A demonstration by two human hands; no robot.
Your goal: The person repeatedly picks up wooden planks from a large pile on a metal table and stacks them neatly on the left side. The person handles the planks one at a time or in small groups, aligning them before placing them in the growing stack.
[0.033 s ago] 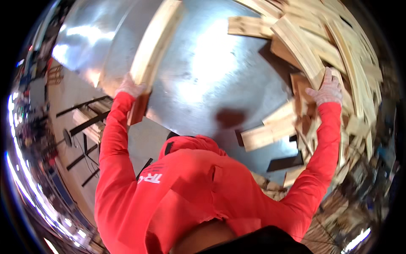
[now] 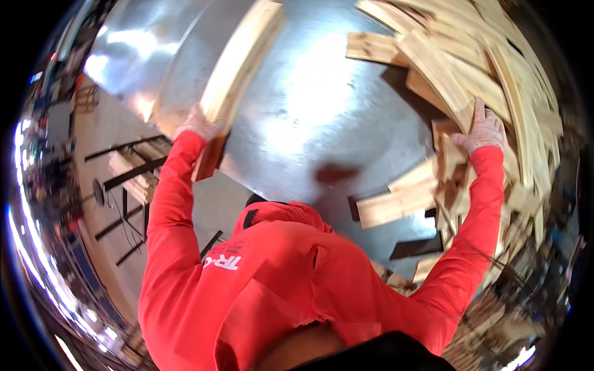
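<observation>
My left hand [image 2: 199,123], in a pale see-through glove, is closed around the near part of a long light wooden board [image 2: 241,62] lying lengthwise on the left side of a shiny metal table [image 2: 291,154]. The board's near end beyond my hand looks dark reddish in shade. Over on the right, my right hand [image 2: 482,128], also gloved, grips the near end of another wooden plank [image 2: 436,71], thumb on one side and fingers stretched along the other. That plank slants across the edge of a heap of loose boards. The undersides of both hands are hidden.
The pile of wooden boards [image 2: 526,117] covers the table's right side. A short board [image 2: 396,204] juts out from it toward the middle. Left of the table stands a dark metal rack [image 2: 127,167] with stacked wood [image 2: 139,179].
The view has shifted slightly, so most things sit a little farther right. The plank in my right hand has moved slightly left against the pile. Both hands keep their hold.
</observation>
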